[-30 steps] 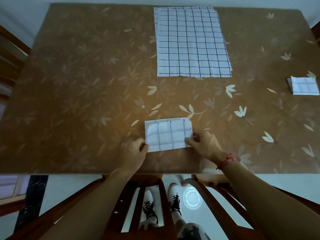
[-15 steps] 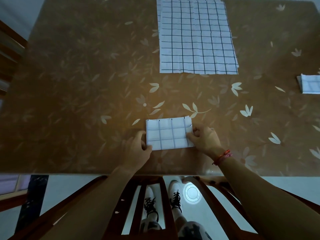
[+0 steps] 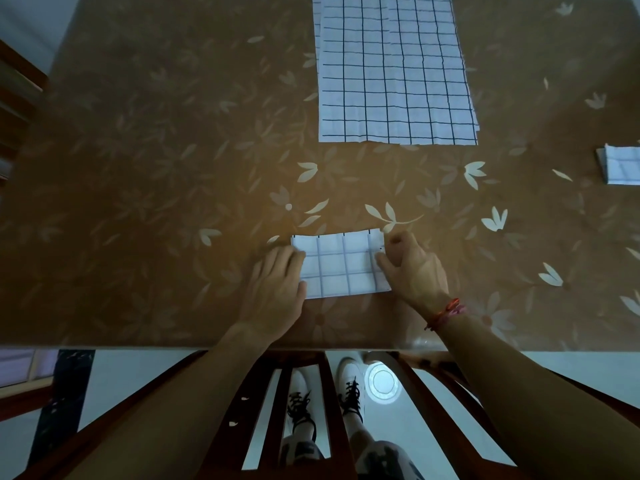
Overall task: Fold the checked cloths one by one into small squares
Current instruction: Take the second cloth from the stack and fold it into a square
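Observation:
A white cloth with dark checks, folded into a small rectangle (image 3: 341, 265), lies near the front edge of the brown flowered table (image 3: 156, 168). My left hand (image 3: 277, 289) rests flat on the folded cloth's left edge, fingers spread over it. My right hand (image 3: 412, 268) pinches the right edge, thumb and fingers closed on the fabric. A stack of unfolded checked cloths (image 3: 394, 67) lies flat at the far middle of the table. One finished folded square (image 3: 621, 164) sits at the right edge of the view.
The table's front edge runs just below my wrists. A wooden chair (image 3: 311, 410) stands under it, with my feet in white shoes visible through its slats. Another wooden chair (image 3: 17, 98) shows at the far left.
Both hands have shifted up along the folded cloth's sides. The left hand now lies flat on the left edge, and the cloth's bulged top layer has flattened. The camera tilted closer.

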The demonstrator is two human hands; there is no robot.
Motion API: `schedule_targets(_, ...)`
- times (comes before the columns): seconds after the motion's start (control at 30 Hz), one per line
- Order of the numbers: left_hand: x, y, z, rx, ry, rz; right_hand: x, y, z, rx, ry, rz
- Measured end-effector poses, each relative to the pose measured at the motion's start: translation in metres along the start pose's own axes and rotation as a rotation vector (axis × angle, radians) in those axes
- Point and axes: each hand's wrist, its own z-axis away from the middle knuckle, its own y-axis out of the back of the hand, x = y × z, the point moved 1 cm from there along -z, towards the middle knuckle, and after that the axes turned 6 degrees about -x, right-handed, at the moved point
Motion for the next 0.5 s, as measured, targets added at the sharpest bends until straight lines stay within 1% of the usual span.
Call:
schedule_targets(0.03, -0.001, 0.0, -0.002, -0.02, -0.033, -0.035, -0.003, -0.002, 0.0, 0.039, 0.036, 0.023)
schedule_targets(0.1, -0.004, -0.002, -0.007, -0.093, -0.065, -0.098, -0.012, -0.007, 0.002, 0.104, 0.204, 0.096)
schedule_targets(0.13, -0.006, -0.004, -0.008, -0.129, -0.066, -0.118, -0.019, -0.011, 0.002, 0.111, 0.294, 0.147)
schedule_targets(0.2, -0.011, -0.007, -0.01, -0.184, -0.053, -0.145, -0.031, -0.022, 0.005, 0.06, 0.424, 0.237)
schedule_targets(0.3, -0.016, -0.013, -0.011, -0.219, -0.044, -0.149, -0.049, -0.046, 0.008, -0.063, 0.535, 0.32)
schedule_targets(0.4, -0.021, -0.02, -0.011, -0.221, -0.064, -0.139, -0.06, -0.066, 0.008, -0.088, 0.624, 0.387)
schedule_targets(0.5, -0.024, -0.023, -0.01, -0.208, -0.079, -0.138, -0.065, -0.076, 0.006, -0.112, 0.657, 0.425)
